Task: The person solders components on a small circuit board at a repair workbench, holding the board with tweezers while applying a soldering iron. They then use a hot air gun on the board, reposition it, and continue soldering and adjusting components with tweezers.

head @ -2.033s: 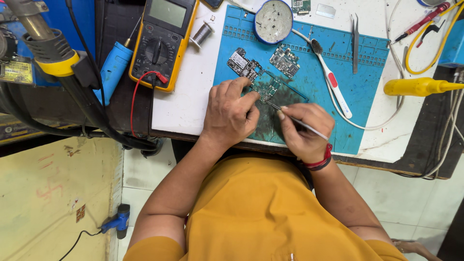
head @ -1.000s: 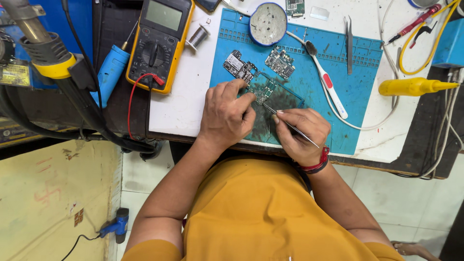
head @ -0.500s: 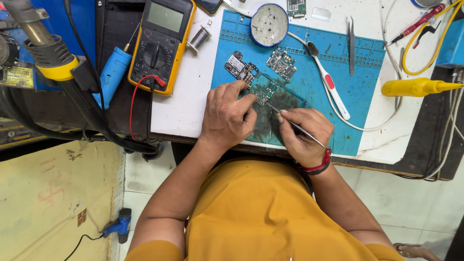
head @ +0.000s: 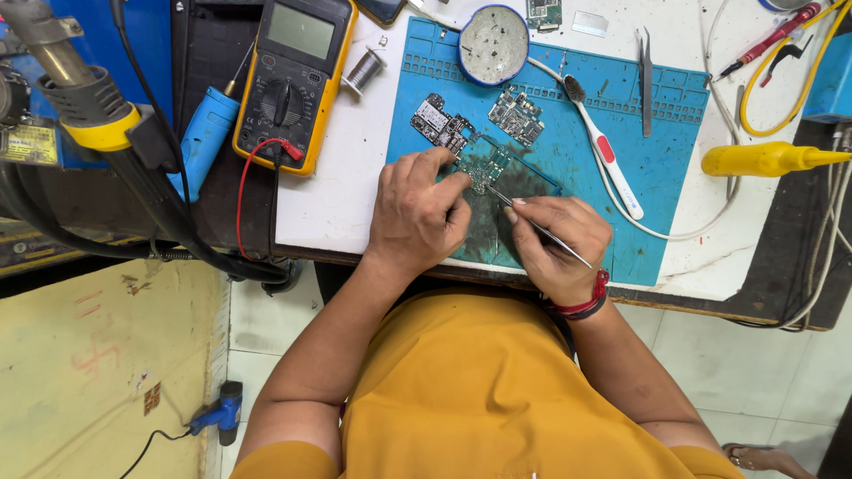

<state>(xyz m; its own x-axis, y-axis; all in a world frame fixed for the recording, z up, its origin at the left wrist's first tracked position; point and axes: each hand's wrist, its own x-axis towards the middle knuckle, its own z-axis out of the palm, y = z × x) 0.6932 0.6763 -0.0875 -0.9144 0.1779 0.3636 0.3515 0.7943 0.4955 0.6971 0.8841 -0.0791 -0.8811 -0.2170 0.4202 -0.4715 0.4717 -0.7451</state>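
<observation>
Circuit board (head: 484,164) lay on blue mat (head: 621,133), pinned under left hand (head: 415,213) fingers. Right hand (head: 559,244) fingers clamped on tweezers (head: 541,232), tips touching board. Multimeter (head: 293,80) at ten o'clock.

Circuit board (head: 484,164) on mat (head: 657,186), multimeter (head: 293,80) left of mat

**Mustard top, bare arms, red wristband**

The person wears a mustard-yellow top, plain and unpatterned, filling the near middle of the view; its short sleeves end near the shoulders, leaving both forearms bare; the left hand (head: 417,213) carries no ring or band; the right hand (head: 561,239) has a red-and-black band around its wrist.
</observation>
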